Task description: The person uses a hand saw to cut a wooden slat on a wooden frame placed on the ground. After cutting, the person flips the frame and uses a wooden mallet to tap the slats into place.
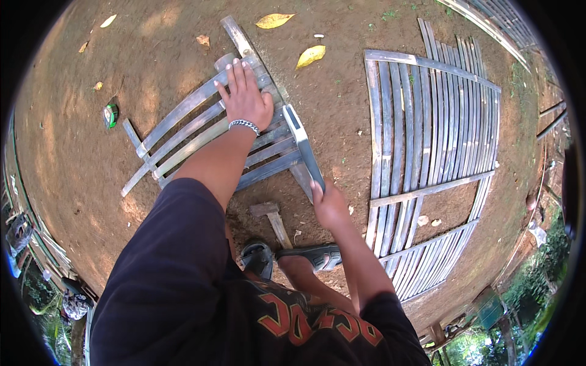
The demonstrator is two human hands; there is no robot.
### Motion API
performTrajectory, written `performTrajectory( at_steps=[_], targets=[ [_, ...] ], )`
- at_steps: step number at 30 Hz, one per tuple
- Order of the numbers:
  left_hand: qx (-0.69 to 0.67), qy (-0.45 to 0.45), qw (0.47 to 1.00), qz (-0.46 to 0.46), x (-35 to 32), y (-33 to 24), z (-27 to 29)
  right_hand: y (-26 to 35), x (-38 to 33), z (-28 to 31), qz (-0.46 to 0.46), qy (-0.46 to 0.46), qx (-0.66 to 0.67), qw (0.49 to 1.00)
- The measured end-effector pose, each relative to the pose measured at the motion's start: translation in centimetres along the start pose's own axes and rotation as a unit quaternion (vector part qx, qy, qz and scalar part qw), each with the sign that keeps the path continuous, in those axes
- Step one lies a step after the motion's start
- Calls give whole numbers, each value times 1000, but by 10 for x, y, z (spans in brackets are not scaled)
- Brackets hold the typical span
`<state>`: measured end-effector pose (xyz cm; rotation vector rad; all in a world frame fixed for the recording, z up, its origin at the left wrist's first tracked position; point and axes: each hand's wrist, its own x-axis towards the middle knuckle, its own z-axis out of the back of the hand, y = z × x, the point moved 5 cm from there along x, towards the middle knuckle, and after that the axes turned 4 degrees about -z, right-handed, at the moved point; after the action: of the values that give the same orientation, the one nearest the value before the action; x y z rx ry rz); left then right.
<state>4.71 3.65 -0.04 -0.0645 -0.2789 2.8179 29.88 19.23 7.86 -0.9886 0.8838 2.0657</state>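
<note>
My left hand lies flat, fingers spread, on the grey split-bamboo slat panel on the dirt. My right hand grips a long flat blade running away from me across the slats' near ends.

ground: bare brown dirt | litter: dry yellow leaves | light: dappled sun | edge: green plants

Your right hand covers the handle of the flat blade, so its grip end stays unseen. Your left hand and forearm hide part of the bamboo slats beneath. Your leg hides the hammer handle's lower end. The small green object is too small to identify.
</note>
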Motion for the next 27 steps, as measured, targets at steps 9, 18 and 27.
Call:
performTrajectory(
  at_steps=[9,18,27],
  targets=[
    [26,28,999,13,-2,3,1,-24,-3,4,12,-32,-11,999],
    [16,-5,1000,2,-5,6,-2,-116,-78,-19,-22,-15,-10,1000],
    [20,-15,1000,10,-4,10,-4,-117,-85,6,19,-28,-5,999]
  ],
)
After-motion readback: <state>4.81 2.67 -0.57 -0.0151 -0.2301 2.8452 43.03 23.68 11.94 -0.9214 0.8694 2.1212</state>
